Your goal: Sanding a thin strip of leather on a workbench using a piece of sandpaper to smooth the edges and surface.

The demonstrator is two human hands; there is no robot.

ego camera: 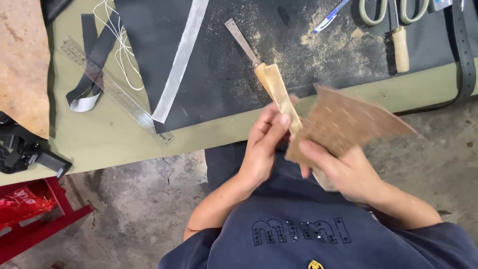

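Leather, brown and rough-faced, is what I have in my right hand (343, 169): a leather piece (348, 122) gripped at its lower edge, fingers closed on it, raised in front of my lap just off the edge of the surface (99, 139). My left hand (264, 144) has its fingers pinched around a pale wooden stick (281, 94), whose lower end lies against the near edge of the leather. The leather is blurred, so I cannot tell how its edge looks. Pale dust scattered over the dark mat (219, 65) suggests to me that a fair amount of rubbing or scraping is already done; how much is left I cannot judge from here.

On the mat, just above the stick, lies a flat metal file (241, 42) with a wooden handle. Further right are a blue pen (331, 16), a pair of scissors (393, 10) and a wooden-handled awl (400, 47). To the left sit a clear ruler (114, 89), a grey strip (181, 57), dark straps (92, 65) and white cord (119, 40). A black belt (465, 55) hangs over the right edge. Nothing lies between my hands and the surface.
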